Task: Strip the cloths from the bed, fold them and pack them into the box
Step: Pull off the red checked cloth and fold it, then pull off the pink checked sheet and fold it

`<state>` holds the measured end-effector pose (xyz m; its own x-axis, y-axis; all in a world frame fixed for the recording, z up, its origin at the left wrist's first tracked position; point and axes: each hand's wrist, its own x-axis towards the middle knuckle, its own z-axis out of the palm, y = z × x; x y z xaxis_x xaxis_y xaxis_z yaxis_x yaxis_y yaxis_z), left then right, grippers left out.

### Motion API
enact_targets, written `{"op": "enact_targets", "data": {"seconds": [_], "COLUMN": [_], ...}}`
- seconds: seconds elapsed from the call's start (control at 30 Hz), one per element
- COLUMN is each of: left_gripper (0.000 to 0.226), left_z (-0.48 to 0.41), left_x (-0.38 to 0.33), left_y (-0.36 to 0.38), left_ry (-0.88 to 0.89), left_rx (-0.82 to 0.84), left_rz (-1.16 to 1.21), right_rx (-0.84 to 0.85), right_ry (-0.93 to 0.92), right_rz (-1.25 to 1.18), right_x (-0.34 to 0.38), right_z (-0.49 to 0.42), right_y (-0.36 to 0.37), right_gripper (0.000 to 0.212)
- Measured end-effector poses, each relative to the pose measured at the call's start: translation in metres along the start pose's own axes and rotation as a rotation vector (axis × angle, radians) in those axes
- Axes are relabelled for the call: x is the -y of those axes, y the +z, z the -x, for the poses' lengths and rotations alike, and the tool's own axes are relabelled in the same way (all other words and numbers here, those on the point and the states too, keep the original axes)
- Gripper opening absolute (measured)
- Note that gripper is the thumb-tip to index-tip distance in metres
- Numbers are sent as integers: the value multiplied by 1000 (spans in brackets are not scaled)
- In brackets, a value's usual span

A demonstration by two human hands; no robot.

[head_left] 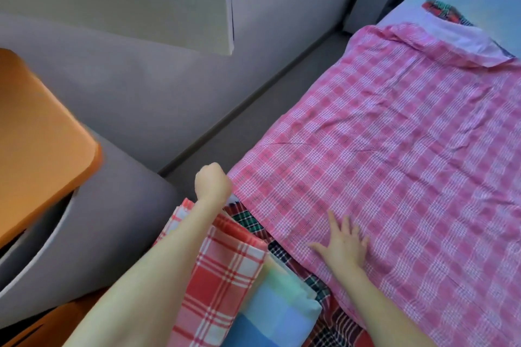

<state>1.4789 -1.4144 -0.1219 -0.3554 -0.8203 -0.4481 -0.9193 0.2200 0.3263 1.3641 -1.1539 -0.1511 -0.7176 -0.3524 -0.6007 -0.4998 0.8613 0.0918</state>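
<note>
Two folded cloths, the red cloth (pixel 222 276) and the blue cloth (pixel 279 315), lie at 6 o'clock, not packed yet. The pink cloth (pixel 394 149) is spread out at 3 o'clock. The left hand (pixel 212 181) grips its corner. The right hand (pixel 344 244) lies flat on it. The box (pixel 174 11) waits at 11 o'clock.

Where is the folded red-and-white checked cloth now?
Head view, bottom centre: the red-and-white cloth lies beneath the left forearm, beside a folded blue-green cloth, left of the pink checked cloth.
</note>
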Motion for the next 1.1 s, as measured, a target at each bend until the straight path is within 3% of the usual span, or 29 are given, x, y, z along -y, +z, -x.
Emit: {"op": "enact_targets", "data": {"seconds": [0.1, 0.2, 0.3, 0.4, 0.53, 0.6, 0.7, 0.8, 0.9, 1.0, 1.1], "left_gripper": [20, 31, 47, 41, 33, 27, 17, 11, 15, 14, 18], "left_z": [-34, -64, -86, -105, -112, -102, -75, -35, 2, 37, 86], "left_x": [4, 10, 8, 11, 7, -5, -27, -48, -64, -93, -135], "left_y": [22, 47, 63, 65, 52, 36, 3, -38, -75, -96, -105], "left_ry": [-75, -198, -381, -578, -702, -640, -398, -44, 285, 456, 534], "left_rx": [54, 158, 278, 338, 140, 19, -9, -55, -111, -103, -43], "left_rz": [-158, -105, 219, 596, 1047, 1203, 1255, 1149, 962, 722, 727], "right_rx": [57, 83, 94, 104, 116, 137, 183, 229, 201, 88, -35], "right_ry": [-8, -16, -10, -11, -22, -20, -23, -65, -116, -45, 28], "right_rz": [23, 14, 35, 45, 31, 10, -21, -95, -249, -452, -699], "right_x": [-10, -11, -9, -8, -9, -9, -8, -20, -49, -84, -116], "right_z": [-17, -33, -44, -51, -51, -51, -48, -35, -8, 34, 81], "right_y": [11, 25, 34, 38, 39, 35, 22, -6, -33, -52, -69], "right_gripper": [107, 111, 112, 112, 111, 111, 111, 103, 70, 53, 44]}}
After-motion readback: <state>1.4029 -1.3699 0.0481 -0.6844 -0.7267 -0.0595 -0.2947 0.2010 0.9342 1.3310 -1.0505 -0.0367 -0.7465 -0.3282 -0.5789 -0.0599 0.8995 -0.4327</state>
